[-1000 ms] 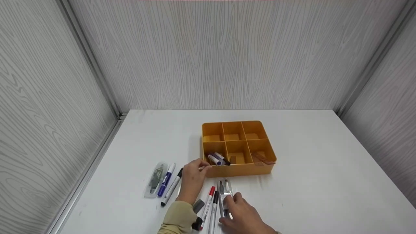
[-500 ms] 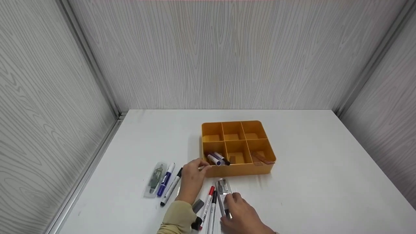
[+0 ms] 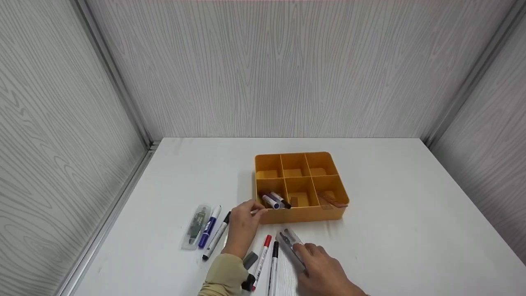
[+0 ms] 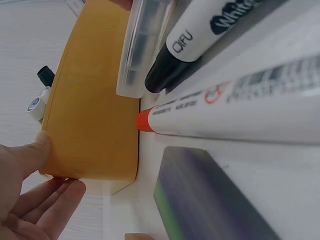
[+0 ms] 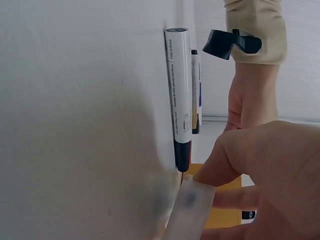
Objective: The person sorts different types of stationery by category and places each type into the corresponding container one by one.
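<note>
At the near left corner of the orange six-compartment box [image 3: 304, 214], my left hand [image 3: 243, 224] grips the rim. Its thumb lies on the rim, with the other fingers round the corner, in the left wrist view. My right hand [image 3: 324, 269] holds a clear plastic case [image 3: 291, 243] with a dark, slim, compass-like tool inside, in front of the box. The case slants, its far end towards the left. Beside it on the table lie a black-capped marker [image 3: 273, 265] and a red-capped marker [image 3: 263, 259]. A dark grey block [image 4: 205, 195] rests near the left wrist.
Left of the hands lie a black-and-white marker [image 3: 216, 237], a blue marker [image 3: 210, 227] and another clear case [image 3: 195, 228]. Markers [image 3: 276, 200] lean in the near left compartment; a reddish clear strip [image 3: 333, 200] sits in the near right one. Panels [image 3: 263, 70] wall the white table.
My right hand has moved to the right with the clear case, which has turned to slant with its far end leftwards. The black-capped marker has shifted slightly. The left hand stays on the box corner.
</note>
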`<state>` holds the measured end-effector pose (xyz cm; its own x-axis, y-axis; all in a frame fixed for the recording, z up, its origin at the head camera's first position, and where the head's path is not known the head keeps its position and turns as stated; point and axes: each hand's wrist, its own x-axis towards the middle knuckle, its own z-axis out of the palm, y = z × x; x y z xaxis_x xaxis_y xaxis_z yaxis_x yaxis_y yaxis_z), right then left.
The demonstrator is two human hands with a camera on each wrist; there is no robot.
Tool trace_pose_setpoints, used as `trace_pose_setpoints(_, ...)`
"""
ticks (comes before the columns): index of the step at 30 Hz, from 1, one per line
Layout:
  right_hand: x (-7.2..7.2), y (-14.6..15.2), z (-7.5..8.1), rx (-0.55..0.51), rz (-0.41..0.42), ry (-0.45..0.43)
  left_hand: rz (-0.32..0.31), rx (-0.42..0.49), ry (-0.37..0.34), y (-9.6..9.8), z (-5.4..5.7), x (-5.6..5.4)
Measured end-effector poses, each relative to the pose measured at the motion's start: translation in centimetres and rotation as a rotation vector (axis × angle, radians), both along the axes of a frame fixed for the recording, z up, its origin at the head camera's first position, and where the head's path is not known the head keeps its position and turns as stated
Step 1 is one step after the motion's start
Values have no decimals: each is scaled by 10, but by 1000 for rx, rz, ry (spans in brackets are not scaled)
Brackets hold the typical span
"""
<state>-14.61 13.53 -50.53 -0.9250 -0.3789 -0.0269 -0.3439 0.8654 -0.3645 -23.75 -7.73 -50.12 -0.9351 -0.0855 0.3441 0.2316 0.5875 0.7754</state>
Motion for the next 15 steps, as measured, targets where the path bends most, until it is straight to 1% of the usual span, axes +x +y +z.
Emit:
trace_pose_setpoints(3,1,9,5,-1,-11,-3,3,3,2,0,1,0)
trace_pose_setpoints(8,1,21,11,-17,-27,-13,7,6,-18,1,0,0)
trace_pose_setpoints(11,1,27,14,-23,-21,39,7,7,-18,1,0,0)
trace_pose_setpoints(15,4,36,20,-25,6,189,4,11,-21,1,0,0)
